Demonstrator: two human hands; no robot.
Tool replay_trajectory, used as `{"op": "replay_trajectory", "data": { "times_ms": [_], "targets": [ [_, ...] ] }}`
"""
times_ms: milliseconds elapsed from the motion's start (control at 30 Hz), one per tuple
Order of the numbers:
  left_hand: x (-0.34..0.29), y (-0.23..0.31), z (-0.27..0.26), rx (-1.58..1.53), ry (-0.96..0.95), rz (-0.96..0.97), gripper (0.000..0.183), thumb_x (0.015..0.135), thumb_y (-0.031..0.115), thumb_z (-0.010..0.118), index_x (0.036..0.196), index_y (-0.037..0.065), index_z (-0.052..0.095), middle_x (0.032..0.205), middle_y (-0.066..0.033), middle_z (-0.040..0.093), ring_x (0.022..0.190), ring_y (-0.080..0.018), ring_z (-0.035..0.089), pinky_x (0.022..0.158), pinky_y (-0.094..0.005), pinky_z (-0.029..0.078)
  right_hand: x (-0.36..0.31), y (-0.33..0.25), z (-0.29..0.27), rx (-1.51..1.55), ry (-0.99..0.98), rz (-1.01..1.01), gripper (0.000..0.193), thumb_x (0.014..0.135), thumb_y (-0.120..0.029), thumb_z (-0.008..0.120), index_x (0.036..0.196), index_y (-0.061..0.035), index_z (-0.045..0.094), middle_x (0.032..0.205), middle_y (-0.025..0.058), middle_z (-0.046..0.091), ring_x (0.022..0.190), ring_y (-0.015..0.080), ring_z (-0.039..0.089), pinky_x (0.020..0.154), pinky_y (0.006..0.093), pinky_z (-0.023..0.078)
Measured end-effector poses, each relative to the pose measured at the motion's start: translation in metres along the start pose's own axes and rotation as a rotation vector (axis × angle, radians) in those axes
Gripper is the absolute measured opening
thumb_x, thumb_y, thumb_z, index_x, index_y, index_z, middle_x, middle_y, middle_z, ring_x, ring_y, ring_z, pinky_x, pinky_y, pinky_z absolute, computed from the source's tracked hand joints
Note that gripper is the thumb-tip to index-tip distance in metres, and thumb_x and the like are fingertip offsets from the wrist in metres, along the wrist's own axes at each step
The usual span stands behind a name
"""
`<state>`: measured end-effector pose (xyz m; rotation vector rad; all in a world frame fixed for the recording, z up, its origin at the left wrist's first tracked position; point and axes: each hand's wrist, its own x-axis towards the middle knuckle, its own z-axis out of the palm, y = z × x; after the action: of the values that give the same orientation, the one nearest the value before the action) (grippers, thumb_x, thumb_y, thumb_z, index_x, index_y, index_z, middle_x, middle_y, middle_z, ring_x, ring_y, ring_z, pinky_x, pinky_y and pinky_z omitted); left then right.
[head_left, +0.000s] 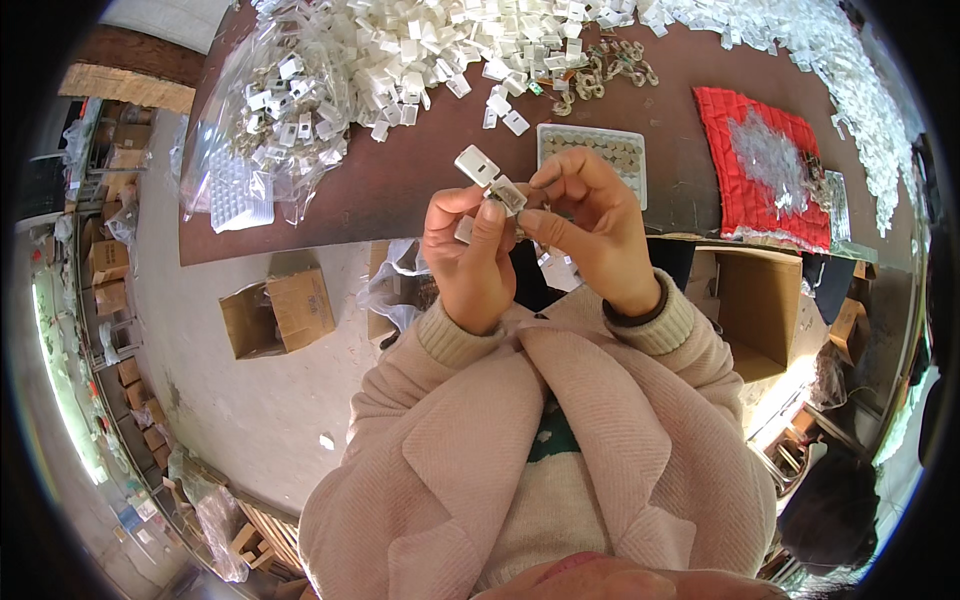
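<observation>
My left hand (466,262) is closed around several small white plastic casings. One white casing (477,166) sticks up past its fingertips, and an open casing (508,196) lies under the thumb, showing a greyish inside. My right hand (600,228) comes in from the other side, its thumb and forefinger bent together at the open casing's edge. Whatever is between those fingertips is too small to make out. Just beyond the right hand, a white tray (641,203) of round, coin-like discs rests on the brown table (420,190).
A big heap of white casings (400,60) covers the table's far side, beside small brownish coiled parts (612,66). At left lies a clear bag (290,130) of pieces. A red cloth (718,130) bears clear bits at right. Cardboard boxes (305,305) stand below the near edge.
</observation>
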<state>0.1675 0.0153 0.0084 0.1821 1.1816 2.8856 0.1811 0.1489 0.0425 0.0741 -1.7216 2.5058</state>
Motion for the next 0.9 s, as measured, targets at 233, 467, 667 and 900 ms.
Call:
{"op": "replay_trajectory", "data": {
  "times_ms": [233, 467, 667, 900],
  "targets": [
    [-0.001, -0.002, -0.013, 0.07, -0.031, -0.04, 0.015, 0.096, 0.002, 0.065, 0.11, 0.005, 0.059, 0.096, -0.0049, 0.067, 0.073, -0.0052, 0.054, 0.062, -0.0196, 0.044, -0.008, 0.004, 0.0, -0.794, 0.026, -0.475, 0.033, 0.074, 0.001, 0.075, 0.106, -0.0075, 0.071, 0.096, 0.0096, 0.068, 0.086, 0.0292, 0.064, 0.08, 0.0372, 0.05],
    [-0.013, -0.013, -0.029, 0.125, -0.024, -0.208, 0.012, 0.098, 0.003, 0.063, 0.109, 0.006, 0.059, 0.094, -0.0032, 0.067, 0.066, -0.0039, 0.051, 0.056, -0.0183, 0.04, -0.029, 0.017, -0.009, -1.036, 0.024, -0.454, 0.04, 0.075, -0.001, 0.076, 0.115, -0.0069, 0.072, 0.115, 0.0139, 0.062, 0.096, 0.0294, 0.062, 0.081, 0.0384, 0.05],
    [-0.014, -0.019, -0.033, 0.135, 0.071, -0.357, 0.011, 0.099, 0.007, 0.062, 0.11, 0.006, 0.059, 0.098, -0.0076, 0.069, 0.071, -0.0081, 0.06, 0.056, -0.0176, 0.042, -0.026, 0.018, -0.035, -0.766, 0.112, -0.116, 0.028, 0.085, 0.003, 0.071, 0.111, -0.0045, 0.073, 0.102, 0.0141, 0.067, 0.086, 0.0253, 0.066, 0.077, 0.0335, 0.054],
    [-0.005, -0.016, -0.04, 0.084, 0.041, -0.354, 0.012, 0.1, 0.009, 0.061, 0.111, 0.005, 0.06, 0.105, -0.0151, 0.072, 0.073, -0.0106, 0.063, 0.057, -0.0176, 0.043, 0.016, 0.044, -0.056, -1.227, 0.232, -0.357, 0.019, 0.084, -0.002, 0.07, 0.103, -0.0062, 0.072, 0.094, 0.0098, 0.069, 0.083, 0.0326, 0.066, 0.072, 0.0376, 0.054]
  ]
}}
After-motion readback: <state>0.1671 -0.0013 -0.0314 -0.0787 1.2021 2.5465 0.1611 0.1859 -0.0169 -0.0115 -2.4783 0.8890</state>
